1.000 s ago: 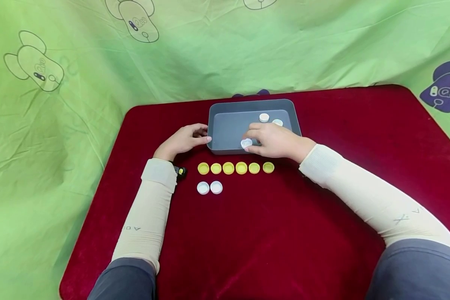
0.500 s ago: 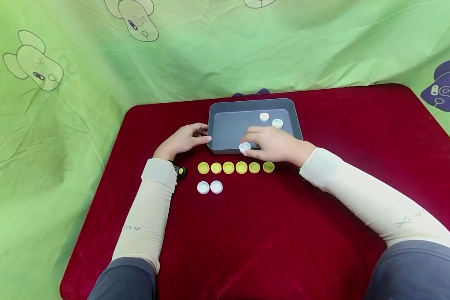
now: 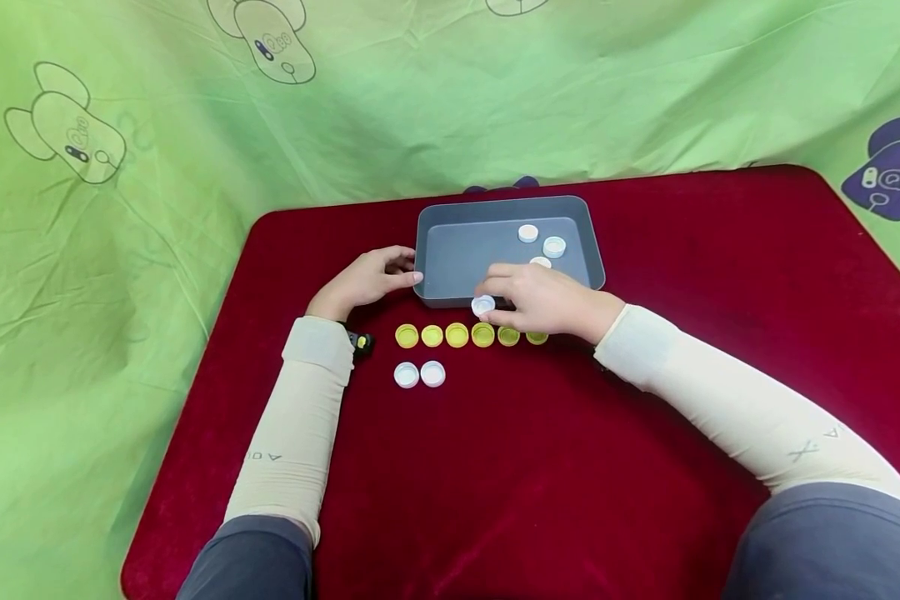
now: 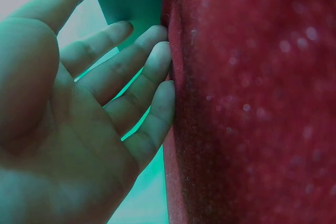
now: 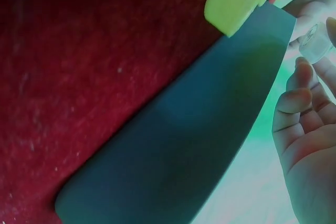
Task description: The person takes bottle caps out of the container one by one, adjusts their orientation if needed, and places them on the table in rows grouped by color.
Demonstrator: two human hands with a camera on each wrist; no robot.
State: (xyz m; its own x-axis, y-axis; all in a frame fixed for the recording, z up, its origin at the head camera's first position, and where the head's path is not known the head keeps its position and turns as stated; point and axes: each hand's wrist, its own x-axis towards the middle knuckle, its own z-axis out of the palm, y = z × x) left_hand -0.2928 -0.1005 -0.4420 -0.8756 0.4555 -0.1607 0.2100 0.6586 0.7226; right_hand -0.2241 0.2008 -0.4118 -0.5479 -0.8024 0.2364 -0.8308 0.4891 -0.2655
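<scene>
Between thumb and fingers my right hand (image 3: pixel 546 298) pinches a white bottle cap (image 3: pixel 483 306), held over the near rim of the grey tray (image 3: pixel 461 250). The right wrist view also shows this cap (image 5: pixel 315 44) at the fingertips, above the tray's side wall (image 5: pixel 184 119). My left hand (image 3: pixel 367 279) rests at the tray's left side, thumb at the rim; its fingers (image 4: pixel 118 72) look loosely extended in the left wrist view. Inside the tray lie white caps (image 3: pixel 554 247), one partly hidden by my right hand.
Several yellow caps (image 3: pixel 457 335) form a row in front of the tray, the rightmost partly covered by my right hand. Two white caps (image 3: pixel 432 374) lie side by side nearer to me. A red cloth (image 3: pixel 495 483) covers the table; green fabric (image 3: pixel 570 100) hangs behind.
My right hand has carried the white cap from inside the tray toward me, to over its near rim. Another white cap in the tray has come into view. The left hand stays put.
</scene>
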